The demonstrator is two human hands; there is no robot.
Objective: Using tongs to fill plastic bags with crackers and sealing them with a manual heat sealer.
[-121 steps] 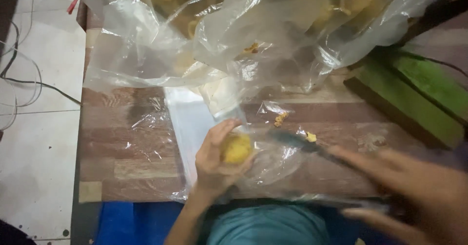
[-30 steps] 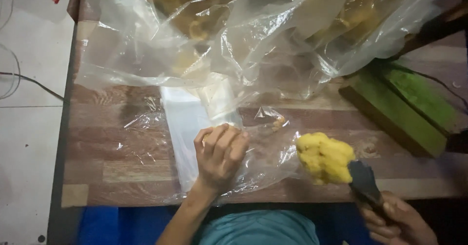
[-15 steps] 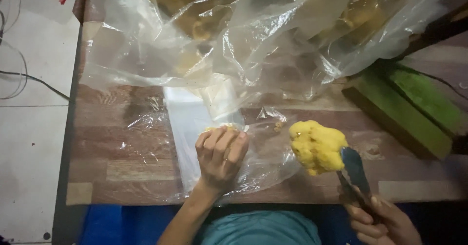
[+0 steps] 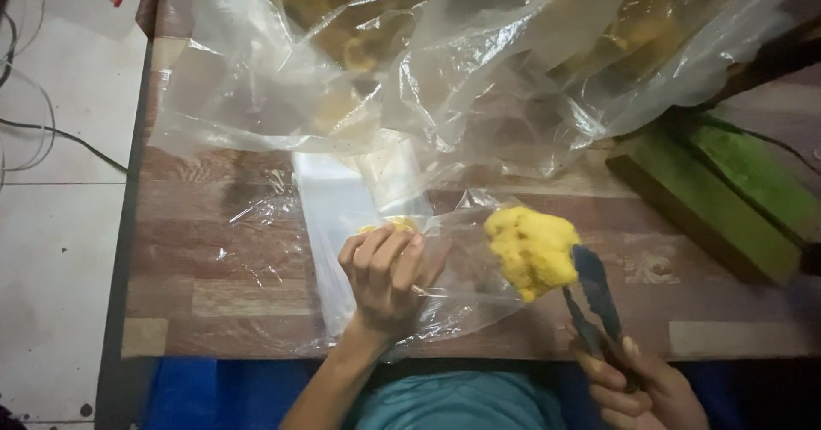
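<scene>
Tongs (image 4: 592,297) have swung yellow fried lump (image 4: 532,250) leftward, closer to small clear bag (image 4: 462,268). Left hand (image 4: 385,272) curled shut round bag mouth, pinching plastic plus yellow piece beneath fingers, holding opening up toward lump. Right hand (image 4: 637,387) closed on tong handles, near right. Wooden table (image 4: 214,250) beneath; big plastic sheet (image 4: 410,79) far side.

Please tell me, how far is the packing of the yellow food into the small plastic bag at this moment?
Done: one yellow piece sits under the left hand, at the small clear bag. In hand: the right hand grips dark tongs holding a yellow lump beside the bag. Left: the lump is not yet inside.
</scene>
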